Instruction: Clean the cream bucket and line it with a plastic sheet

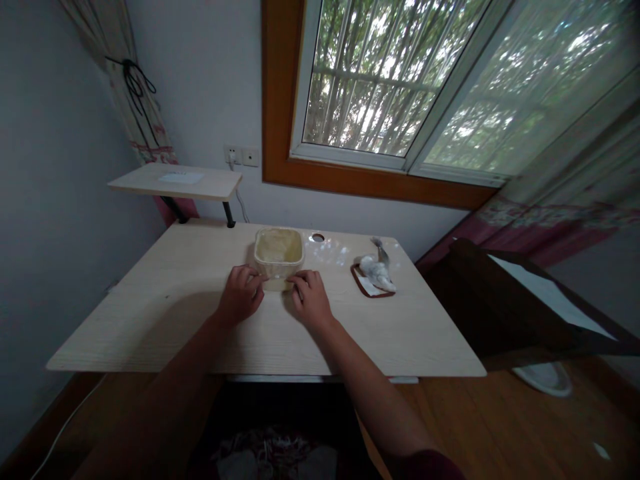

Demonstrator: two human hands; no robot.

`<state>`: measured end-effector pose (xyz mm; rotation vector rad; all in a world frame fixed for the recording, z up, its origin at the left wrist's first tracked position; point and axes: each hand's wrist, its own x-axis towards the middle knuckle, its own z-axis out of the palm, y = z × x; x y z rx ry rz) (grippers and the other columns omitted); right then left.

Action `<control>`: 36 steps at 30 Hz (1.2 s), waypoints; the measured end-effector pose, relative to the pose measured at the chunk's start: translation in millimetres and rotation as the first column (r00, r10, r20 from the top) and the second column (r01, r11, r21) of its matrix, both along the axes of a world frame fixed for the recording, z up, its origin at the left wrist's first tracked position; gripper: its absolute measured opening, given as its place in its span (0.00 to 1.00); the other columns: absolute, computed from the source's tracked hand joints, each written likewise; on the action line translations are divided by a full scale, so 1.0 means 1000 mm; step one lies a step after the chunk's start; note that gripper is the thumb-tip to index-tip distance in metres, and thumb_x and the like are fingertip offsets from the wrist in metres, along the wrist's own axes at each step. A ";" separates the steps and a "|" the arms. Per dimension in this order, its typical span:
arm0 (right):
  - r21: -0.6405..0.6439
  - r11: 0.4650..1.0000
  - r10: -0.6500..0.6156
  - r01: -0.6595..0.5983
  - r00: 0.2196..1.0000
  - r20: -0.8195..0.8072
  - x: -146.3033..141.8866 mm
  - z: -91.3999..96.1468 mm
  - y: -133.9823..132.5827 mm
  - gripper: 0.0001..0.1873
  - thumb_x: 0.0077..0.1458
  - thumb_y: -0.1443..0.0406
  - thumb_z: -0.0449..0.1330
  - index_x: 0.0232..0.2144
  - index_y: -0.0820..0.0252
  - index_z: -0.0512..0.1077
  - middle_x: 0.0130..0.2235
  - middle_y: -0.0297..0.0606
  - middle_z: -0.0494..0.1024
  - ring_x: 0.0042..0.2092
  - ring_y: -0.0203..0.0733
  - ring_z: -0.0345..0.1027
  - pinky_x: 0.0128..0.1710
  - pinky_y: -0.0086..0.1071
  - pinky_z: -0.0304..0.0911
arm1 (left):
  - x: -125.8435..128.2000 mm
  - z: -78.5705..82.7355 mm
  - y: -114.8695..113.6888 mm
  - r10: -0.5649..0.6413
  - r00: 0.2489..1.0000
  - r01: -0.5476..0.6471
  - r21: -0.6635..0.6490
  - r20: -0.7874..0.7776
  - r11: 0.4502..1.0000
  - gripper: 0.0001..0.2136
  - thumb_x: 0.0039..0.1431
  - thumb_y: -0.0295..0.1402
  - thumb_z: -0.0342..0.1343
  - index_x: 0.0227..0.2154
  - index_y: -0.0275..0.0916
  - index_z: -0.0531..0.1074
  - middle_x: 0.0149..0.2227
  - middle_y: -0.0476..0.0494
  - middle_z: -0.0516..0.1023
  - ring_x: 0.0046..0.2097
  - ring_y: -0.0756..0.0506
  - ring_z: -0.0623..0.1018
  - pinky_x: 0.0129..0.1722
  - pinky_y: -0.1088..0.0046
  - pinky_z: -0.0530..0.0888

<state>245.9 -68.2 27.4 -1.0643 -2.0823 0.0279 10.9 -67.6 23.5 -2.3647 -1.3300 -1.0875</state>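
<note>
A square cream-coloured container point(279, 252) stands open-topped on the pale wooden desk point(165, 313), near its middle. My left hand point(240, 293) rests at the container's near left corner with its fingers curled against the wall. At the near right corner sits my right hand point(310, 298), fingers bent and touching the container's front. Whether anything small is pinched in either hand stays hidden. The container's inside looks yellowish; its contents are unclear.
A crumpled white bag or cloth point(377, 270) lies on a small brown tray point(361, 283) to the right. A round cable hole point(317, 237) is behind the container. A raised shelf point(175, 181) stands at back left. A dark wooden piece of furniture point(500, 307) is at the right.
</note>
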 end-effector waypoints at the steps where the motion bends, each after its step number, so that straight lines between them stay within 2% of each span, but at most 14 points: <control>1: -0.006 1.000 0.000 0.000 1.000 0.009 0.001 -0.001 0.000 0.18 0.56 0.72 0.56 0.49 0.58 0.75 0.47 0.46 0.72 0.50 0.52 0.62 0.49 0.48 0.65 | -0.001 0.000 0.000 0.004 1.000 -0.004 -0.003 -0.008 1.000 0.13 0.57 0.27 0.56 0.45 0.41 0.77 0.43 0.35 0.72 0.49 0.35 0.69 0.50 0.51 0.72; 8: 0.066 0.996 0.059 -0.056 0.997 -0.041 0.003 0.005 -0.002 0.19 0.58 0.71 0.55 0.51 0.56 0.74 0.46 0.46 0.72 0.49 0.52 0.64 0.49 0.48 0.66 | -0.002 0.007 -0.005 -0.017 1.000 0.017 0.029 -0.007 0.999 0.15 0.58 0.27 0.55 0.47 0.43 0.76 0.46 0.36 0.74 0.49 0.37 0.71 0.50 0.52 0.71; 11: 0.076 0.994 0.076 -0.076 0.997 0.004 -0.003 0.011 -0.004 0.23 0.59 0.70 0.56 0.56 0.55 0.71 0.49 0.46 0.72 0.50 0.52 0.64 0.50 0.48 0.66 | 0.004 0.011 -0.006 -0.057 0.998 0.058 0.015 -0.024 0.998 0.18 0.59 0.27 0.55 0.52 0.43 0.74 0.47 0.37 0.75 0.49 0.37 0.72 0.51 0.53 0.70; 14: 0.045 0.998 0.039 -0.041 0.997 0.059 -0.010 0.014 -0.006 0.26 0.58 0.70 0.56 0.59 0.56 0.70 0.50 0.47 0.72 0.50 0.53 0.62 0.50 0.48 0.65 | 0.010 0.011 -0.007 -0.060 0.996 0.060 -0.002 -0.067 0.998 0.19 0.59 0.27 0.54 0.53 0.43 0.74 0.44 0.38 0.77 0.47 0.38 0.72 0.49 0.54 0.70; 22: -0.042 0.997 -0.062 0.070 0.984 0.168 -0.014 0.008 -0.007 0.19 0.56 0.70 0.59 0.51 0.58 0.75 0.45 0.46 0.73 0.47 0.52 0.60 0.47 0.46 0.64 | 0.009 0.008 -0.005 -0.024 0.989 0.020 -0.028 -0.146 0.999 0.13 0.59 0.28 0.56 0.45 0.43 0.79 0.41 0.38 0.75 0.45 0.37 0.70 0.45 0.56 0.68; 28: 0.035 0.999 -0.001 -0.001 0.998 0.057 -0.005 0.002 -0.003 0.14 0.58 0.71 0.57 0.44 0.58 0.76 0.43 0.44 0.73 0.46 0.49 0.62 0.47 0.45 0.65 | 0.002 0.008 -0.007 -0.067 0.985 0.065 -0.017 -0.156 0.998 0.13 0.59 0.27 0.56 0.44 0.42 0.79 0.42 0.37 0.75 0.45 0.37 0.69 0.46 0.55 0.69; 32: 0.067 0.997 0.035 -0.034 0.999 -0.021 -0.003 0.001 0.000 0.19 0.57 0.72 0.56 0.50 0.59 0.74 0.49 0.47 0.71 0.51 0.51 0.63 0.52 0.46 0.65 | 0.001 0.009 -0.008 -0.082 0.991 0.085 0.022 -0.104 0.996 0.17 0.58 0.25 0.55 0.50 0.42 0.76 0.48 0.35 0.74 0.50 0.37 0.70 0.50 0.54 0.70; 36: 0.006 0.998 0.056 -0.056 0.998 -0.030 -0.004 -0.004 0.002 0.22 0.56 0.73 0.56 0.53 0.58 0.72 0.51 0.48 0.71 0.52 0.51 0.64 0.53 0.46 0.66 | 0.001 0.008 -0.007 -0.102 0.988 0.101 -0.016 -0.112 0.995 0.17 0.59 0.25 0.54 0.50 0.40 0.76 0.50 0.35 0.75 0.52 0.37 0.72 0.53 0.54 0.70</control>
